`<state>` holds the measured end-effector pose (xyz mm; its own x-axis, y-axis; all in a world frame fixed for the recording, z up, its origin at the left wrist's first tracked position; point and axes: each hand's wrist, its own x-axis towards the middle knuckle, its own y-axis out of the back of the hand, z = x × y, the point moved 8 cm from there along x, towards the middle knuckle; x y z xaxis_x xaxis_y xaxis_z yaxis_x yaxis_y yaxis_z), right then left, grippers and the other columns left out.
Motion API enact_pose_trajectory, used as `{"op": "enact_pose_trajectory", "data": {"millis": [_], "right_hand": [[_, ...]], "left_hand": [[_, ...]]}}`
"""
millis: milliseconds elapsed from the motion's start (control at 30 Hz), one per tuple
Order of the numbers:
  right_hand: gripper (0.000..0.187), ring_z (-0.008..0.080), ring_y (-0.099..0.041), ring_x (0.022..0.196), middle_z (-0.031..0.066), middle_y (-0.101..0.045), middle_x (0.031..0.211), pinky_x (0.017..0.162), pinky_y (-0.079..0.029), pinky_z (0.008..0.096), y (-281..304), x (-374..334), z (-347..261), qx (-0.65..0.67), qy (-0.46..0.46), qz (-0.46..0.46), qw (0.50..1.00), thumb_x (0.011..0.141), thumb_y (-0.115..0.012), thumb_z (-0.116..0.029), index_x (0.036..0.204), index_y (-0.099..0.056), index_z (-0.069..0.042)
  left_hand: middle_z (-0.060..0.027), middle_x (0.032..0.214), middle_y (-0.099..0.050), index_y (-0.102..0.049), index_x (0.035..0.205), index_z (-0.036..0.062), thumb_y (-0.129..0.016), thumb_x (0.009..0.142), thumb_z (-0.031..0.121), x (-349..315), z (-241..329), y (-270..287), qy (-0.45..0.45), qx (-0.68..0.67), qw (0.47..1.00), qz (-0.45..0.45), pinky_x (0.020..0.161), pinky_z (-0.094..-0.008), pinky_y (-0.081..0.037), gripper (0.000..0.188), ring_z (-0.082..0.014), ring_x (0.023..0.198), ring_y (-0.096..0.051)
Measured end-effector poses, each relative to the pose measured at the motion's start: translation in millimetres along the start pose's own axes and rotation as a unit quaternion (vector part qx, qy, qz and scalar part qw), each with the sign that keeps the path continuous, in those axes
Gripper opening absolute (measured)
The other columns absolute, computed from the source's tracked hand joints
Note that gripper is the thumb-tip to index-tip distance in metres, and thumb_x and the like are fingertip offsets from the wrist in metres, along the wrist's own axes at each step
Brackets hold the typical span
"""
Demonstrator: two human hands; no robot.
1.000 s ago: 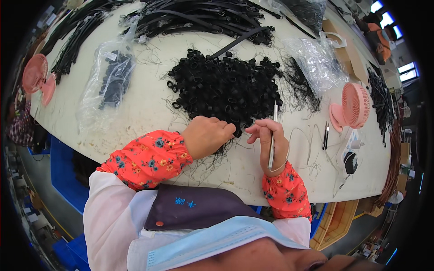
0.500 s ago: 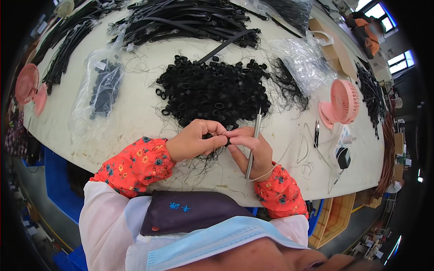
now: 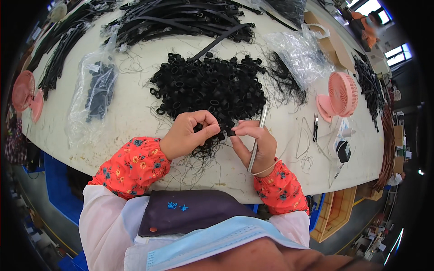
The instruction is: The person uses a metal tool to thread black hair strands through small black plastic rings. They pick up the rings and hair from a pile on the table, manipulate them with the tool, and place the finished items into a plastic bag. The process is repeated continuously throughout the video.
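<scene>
Black loop [image 3: 231, 133], one, small: is pinched between the thumb and forefinger of the right hand [image 3: 267, 145], at the pile's near edge. Silver pen-shaped tool [image 3: 254, 154], one: is carried slantwise in the same hand. Left hand [image 3: 184, 134]: thumb and forefinger are brought nearly together, remaining fingers curled; whether a thread is gripped there cannot be told. Loose black threads [image 3: 203, 150]: are strewn beneath and between the hands. Pile of black loops [image 3: 210, 86]: is heaped directly beyond both hands. Slim dark tool [image 3: 315, 128], one: is laid to the right of the right hand. Pink fan [image 3: 342, 95], one: is stood farther out on that side. Clear bag of dark pieces [image 3: 99, 92]: is laid beyond the left hand, toward its left. Tangle of dark threads [image 3: 287, 77]: is spread beyond the right hand. Crumpled clear plastic [image 3: 300, 54]: is placed past that tangle. Black buckled straps [image 3: 176, 22]: are stacked farthest from the hands, behind the pile.
</scene>
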<state>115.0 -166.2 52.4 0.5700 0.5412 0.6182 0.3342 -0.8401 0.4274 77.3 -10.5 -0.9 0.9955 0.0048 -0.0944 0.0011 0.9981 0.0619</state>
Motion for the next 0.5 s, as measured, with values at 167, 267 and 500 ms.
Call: {"op": "enact_pose_trajectory", "data": {"millis": [167, 267, 500], "right_hand": [[0.027, 0.0242, -0.067, 0.086, 0.0097, -0.067, 0.088, 0.078, -0.053, 0.0309, 6.8, -1.9, 18.5, 0.023, -0.046, 0.04, 0.998, 0.074, -0.072, 0.005, 0.096, -0.06, -0.004], [0.027, 0.0234, -0.067, 0.086, 0.0096, -0.067, 0.089, 0.078, -0.052, 0.03, 8.3, -1.2, 16.3, 0.012, -0.048, 0.036, 0.998, 0.074, -0.072, 0.005, 0.097, -0.06, -0.004], [0.029, 0.0239, -0.066, 0.084, 0.0098, -0.066, 0.09, 0.075, -0.052, 0.0307, 3.7, 0.3, 10.9, -0.003, -0.035, 0.016, 0.999, 0.074, -0.073, 0.005, 0.098, -0.06, -0.005]], "left_hand": [[0.0049, 0.066, -0.054, -0.063, 0.097, 0.0026, -0.061, 0.092, 0.012, 5.4, 1.1, 15.7, -0.056, 0.022, 0.996, 0.073, 0.05, -0.0163, -0.036, 0.01, -0.0004, 0.053, -0.047], [0.0047, 0.065, -0.054, -0.06, 0.107, 0.0024, -0.059, 0.095, 0.017, 4.9, 2.2, 23.7, 0.011, -0.074, 0.993, 0.089, 0.046, -0.0159, -0.032, 0.019, -0.0002, 0.049, -0.043], [-0.0062, 0.086, -0.069, -0.067, 0.108, 0.002, -0.06, 0.092, 0.011, -3.1, 9.4, 16.4, -0.04, -0.06, 0.996, 0.06, 0.061, -0.0208, -0.047, 0.019, -0.0078, 0.066, -0.06]]}}
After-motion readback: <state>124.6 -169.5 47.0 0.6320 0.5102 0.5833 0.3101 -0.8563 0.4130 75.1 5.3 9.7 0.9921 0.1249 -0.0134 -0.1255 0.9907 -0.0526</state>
